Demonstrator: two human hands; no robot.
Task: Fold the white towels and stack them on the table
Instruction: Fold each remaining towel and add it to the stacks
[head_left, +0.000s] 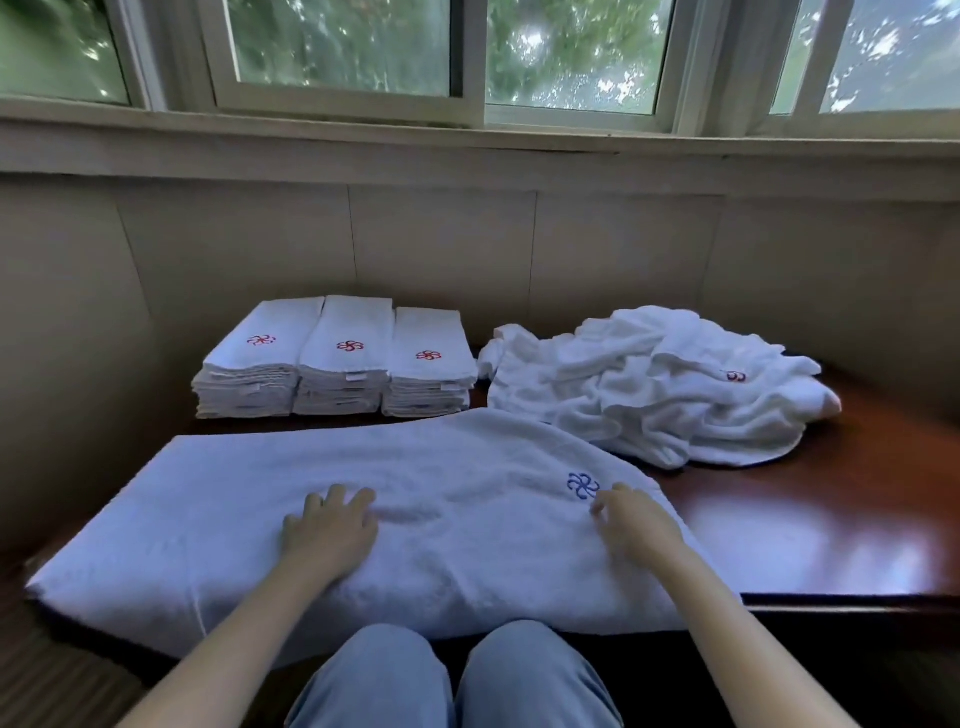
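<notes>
A large white towel (249, 514) with a blue flower logo lies spread across the front of the dark wooden table (831, 499), its near edge hanging over my knees. My left hand (327, 530) rests flat on its middle, fingers straight. My right hand (636, 525) rests on the towel's right part just below the logo, fingers slightly bent. Three stacks of folded white towels (337, 358) with red logos stand side by side at the back left. A heap of crumpled white towels (654, 384) lies at the back right.
A beige panelled wall (441, 239) runs right behind the table, under a window sill (467, 150). Bare glossy table surface shows at the front right. My knees in light blue trousers (452, 680) are under the table's front edge.
</notes>
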